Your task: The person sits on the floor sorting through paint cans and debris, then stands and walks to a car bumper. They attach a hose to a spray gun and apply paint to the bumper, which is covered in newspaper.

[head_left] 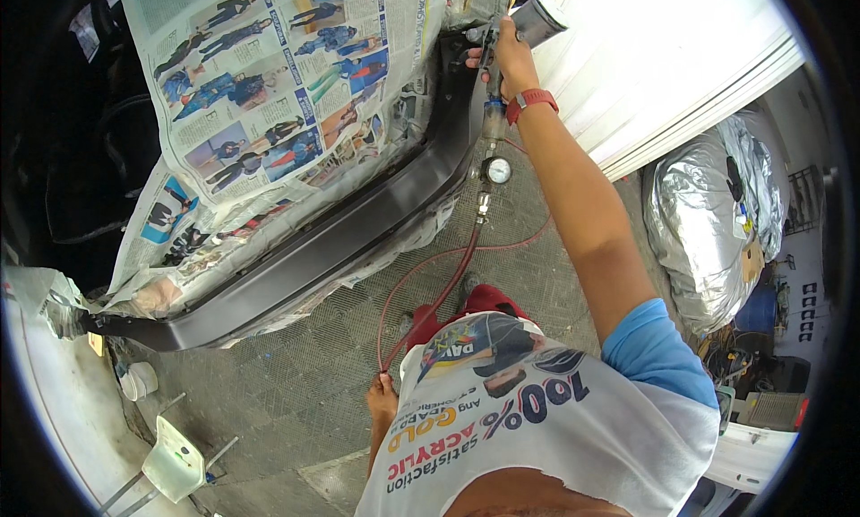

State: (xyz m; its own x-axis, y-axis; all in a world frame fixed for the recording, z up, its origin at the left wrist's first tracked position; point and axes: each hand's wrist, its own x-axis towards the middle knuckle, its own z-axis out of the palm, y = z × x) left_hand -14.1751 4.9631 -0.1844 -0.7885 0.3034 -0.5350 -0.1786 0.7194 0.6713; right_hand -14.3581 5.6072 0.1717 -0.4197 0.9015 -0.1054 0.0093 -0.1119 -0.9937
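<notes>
My right hand [514, 58] is closed round a spray gun [541, 22] with a grey cup, at the far end of the dark body sill. Below the gun hang a round pressure gauge [497, 169] and a metal coupling, joined to a red air hose [468, 259]. Down by my left hip, my left hand [382, 399] grips a loop of that hose. The sill [296, 271] curves up from the lower left, its surface dark and satin. Newspaper sheets [242, 87] cover the area above it. The gun's nozzle is hard to make out.
A white ribbed panel [663, 42] stands beside the gun. To the right sits a large bundle under a silver cover [703, 221]. A white chair [173, 460] and a small bucket [139, 381] are at lower left. Hose loops hang over the textured floor [305, 409].
</notes>
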